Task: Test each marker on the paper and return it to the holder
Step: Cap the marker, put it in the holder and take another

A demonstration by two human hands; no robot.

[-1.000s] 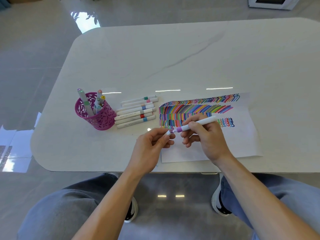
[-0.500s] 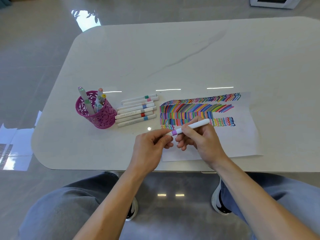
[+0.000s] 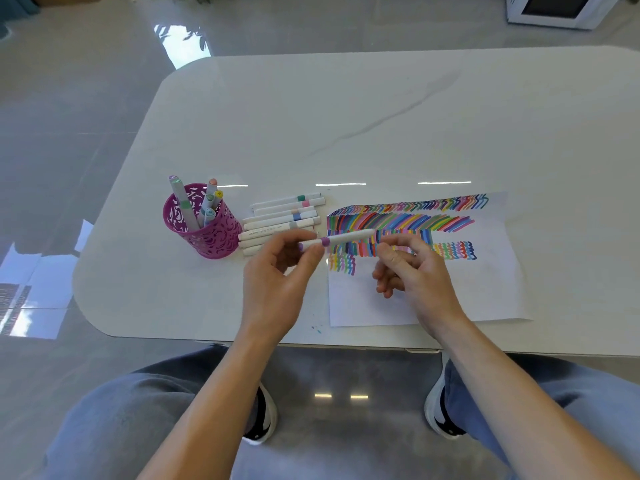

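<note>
Pinching the purple-banded marker (image 3: 346, 238) in the left hand (image 3: 277, 285), level above the edge of the paper (image 3: 485, 289). Slack right hand (image 3: 419, 278) beside its far end, gripping nothing. Between marker and pink holder (image 3: 214, 237): loose markers (image 3: 284, 216) rowed on the tabletop (image 3: 346, 116).

You had a white marble-look table (image 3: 381, 116) with rounded corners. On its left part stood a magenta filigree holder (image 3: 221, 239), a row of capped white markers (image 3: 277, 221) lay just beside it, and a paper sheet (image 3: 485, 292) striped with coloured strokes lay right of those.
</note>
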